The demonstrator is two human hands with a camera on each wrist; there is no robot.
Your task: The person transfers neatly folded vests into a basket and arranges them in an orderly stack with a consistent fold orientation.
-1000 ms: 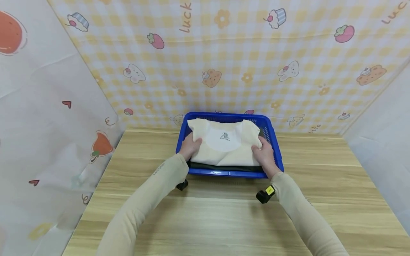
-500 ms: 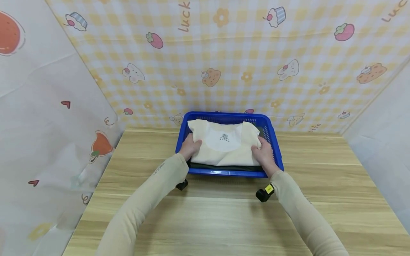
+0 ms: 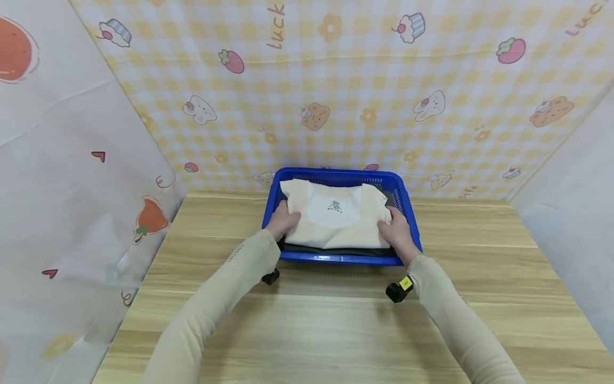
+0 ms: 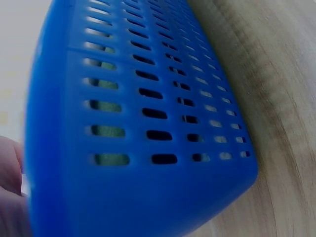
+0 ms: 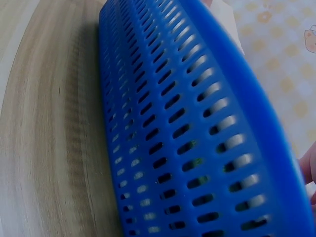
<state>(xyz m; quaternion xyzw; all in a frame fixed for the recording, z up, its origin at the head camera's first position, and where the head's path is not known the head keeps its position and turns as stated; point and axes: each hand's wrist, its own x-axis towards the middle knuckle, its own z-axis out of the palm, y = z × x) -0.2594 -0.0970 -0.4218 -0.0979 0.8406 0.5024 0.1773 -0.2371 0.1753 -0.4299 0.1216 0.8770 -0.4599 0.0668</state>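
A folded cream garment [image 3: 312, 229] with a white round patch and dark print lies in a blue plastic basket [image 3: 336, 260]. Under its front edge shows a dark green cloth [image 3: 336, 250]. My left hand [image 3: 283, 220] grips the garment's left side, thumb on top. On the right side my right hand [image 3: 397, 232] grips it the same way. The fingers under the cloth are hidden. In the left wrist view the slotted basket wall [image 4: 143, 192] covers most of the hand; in the right wrist view the basket's side [image 5: 168, 118] does likewise.
The basket stands on a wooden table [image 3: 326, 330], close to the yellow checked backdrop [image 3: 268, 90]. A white printed sheet [image 3: 72, 202] hangs at the left. Black wrist cameras sit below both wrists, the right camera [image 3: 398, 290] carrying a yellow label.
Both hands keep their grip on the cream garment, which has barely moved; its upper edge sits slightly lower in the basket than a second ago. The head view has shifted slightly.
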